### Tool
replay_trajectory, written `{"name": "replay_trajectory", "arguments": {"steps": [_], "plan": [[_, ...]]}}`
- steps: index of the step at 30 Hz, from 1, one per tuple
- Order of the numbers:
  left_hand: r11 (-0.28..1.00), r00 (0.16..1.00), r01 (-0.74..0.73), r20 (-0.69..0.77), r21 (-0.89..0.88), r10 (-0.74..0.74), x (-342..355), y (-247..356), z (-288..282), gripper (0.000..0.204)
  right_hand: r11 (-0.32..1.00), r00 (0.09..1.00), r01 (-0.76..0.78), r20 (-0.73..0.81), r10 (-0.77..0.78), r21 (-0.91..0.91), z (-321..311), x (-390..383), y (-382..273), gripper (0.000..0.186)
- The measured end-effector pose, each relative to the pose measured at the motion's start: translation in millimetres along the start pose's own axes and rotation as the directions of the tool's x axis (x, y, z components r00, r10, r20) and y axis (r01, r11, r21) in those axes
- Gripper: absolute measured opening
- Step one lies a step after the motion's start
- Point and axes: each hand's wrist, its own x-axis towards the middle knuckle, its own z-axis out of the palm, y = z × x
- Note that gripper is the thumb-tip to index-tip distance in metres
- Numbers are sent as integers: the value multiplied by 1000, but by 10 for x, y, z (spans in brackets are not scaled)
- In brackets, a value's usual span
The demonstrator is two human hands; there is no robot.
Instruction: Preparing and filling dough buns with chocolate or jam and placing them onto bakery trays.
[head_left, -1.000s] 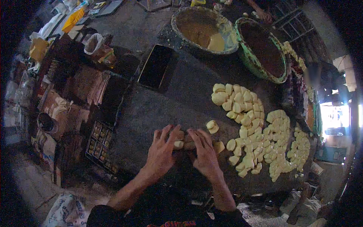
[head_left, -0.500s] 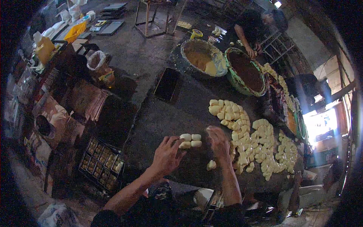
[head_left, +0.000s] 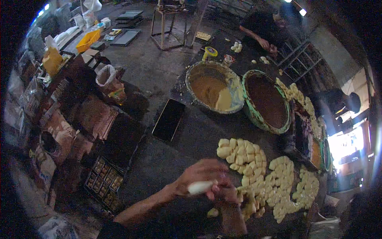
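Head view, only one we have. Main change: half a second back we see a block of four pieces lying on the table (head_left: 195, 139) with our hands apart; now our hands are together and a pale lump of dough (head_left: 201, 187) sits between them, apparently off the surface. Our read: the dough is being handled in our hands now, not just lined up on the table.

Left hand (head_left: 200, 174) is curled over the dough, gripping it. Right hand (head_left: 226, 194) has its fingers bent in at the dough's right end; motion blur, so we can't tell if it grips or only touches. Can't count pieces in the lump either.

Around us: big pile (head_left: 274, 185) just right of our hands, one loose piece (head_left: 213, 212) beside our right wrist. Dark pan (head_left: 169, 119) and green basin (head_left: 254, 120) farther up, tray (head_left: 92, 170) off left.
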Motion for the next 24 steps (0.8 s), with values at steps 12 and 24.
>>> {"name": "replay_trajectory", "arguments": {"steps": [12, 24], "plan": [[593, 569, 798, -450, 103, -688, 23, 80, -193, 25, -454, 814, 256, 443, -375, -854, -1156, 2538, -1390, 31], [204, 447, 282, -60, -937, -893, -14, 300, 1, 20, 930, 974, 71, -175, -142, -360, -53, 258, -510, 35]]}}
